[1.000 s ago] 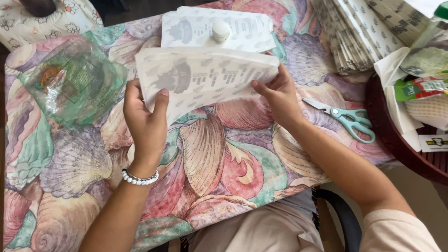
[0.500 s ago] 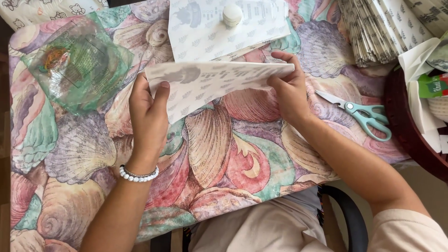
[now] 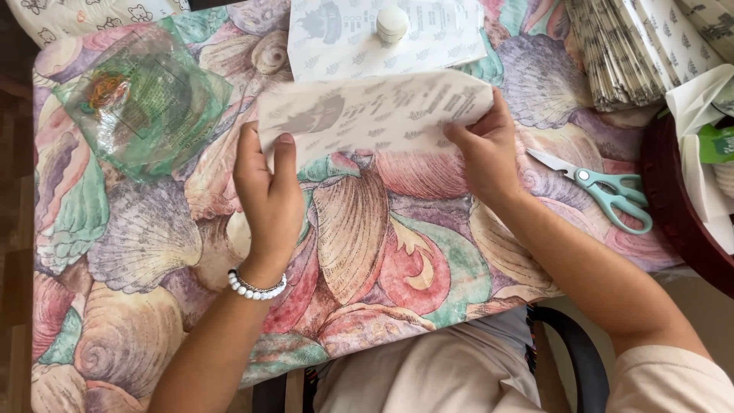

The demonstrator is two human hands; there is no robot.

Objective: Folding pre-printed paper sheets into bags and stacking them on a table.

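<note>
Paper sheet, white with a grey leaf print, lies folded over on the shell-patterned tablecloth. Compared with half a second ago, the fold is flatter and sits lower against the cloth; one second ago the sheet was raised further off the table. The left hand presses the sheet's left end, fingers extended and nearly flat, thumb apparently tucked under the edge. The right hand pinches the right end between thumb and curled fingers. Both hands keep the same ends as before.

A second printed sheet lies just behind the fold, with a small white cap on it. A green plastic bag lies to the left. Teal-handled scissors lie to the right, apart from the right hand.
</note>
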